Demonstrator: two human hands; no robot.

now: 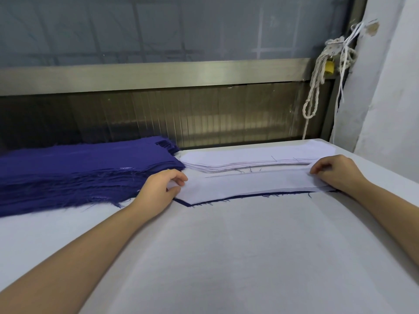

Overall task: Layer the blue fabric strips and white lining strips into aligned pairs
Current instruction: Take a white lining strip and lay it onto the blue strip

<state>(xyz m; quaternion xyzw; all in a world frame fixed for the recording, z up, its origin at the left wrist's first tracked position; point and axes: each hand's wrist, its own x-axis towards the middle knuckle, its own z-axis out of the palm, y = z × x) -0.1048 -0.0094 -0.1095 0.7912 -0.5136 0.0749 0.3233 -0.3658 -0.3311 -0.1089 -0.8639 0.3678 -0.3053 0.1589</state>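
A white lining strip (247, 185) lies flat on a blue fabric strip (229, 198), whose dark edge shows along the near side. My left hand (158, 189) pinches the white strip's left end between thumb and fingers. My right hand (335, 171) rests with curled fingers on its right end, pinching the edge. A thick stack of frayed blue fabric strips (79, 171) sits at the left. Behind the pair lies a stack of white lining strips (244, 158).
The work lies on a white cloth-covered table (226, 257). A metal-framed window with a ribbed panel (181, 114) runs along the table's far edge. A knotted white rope (317, 87) hangs at the back right beside a white wall (390, 87).
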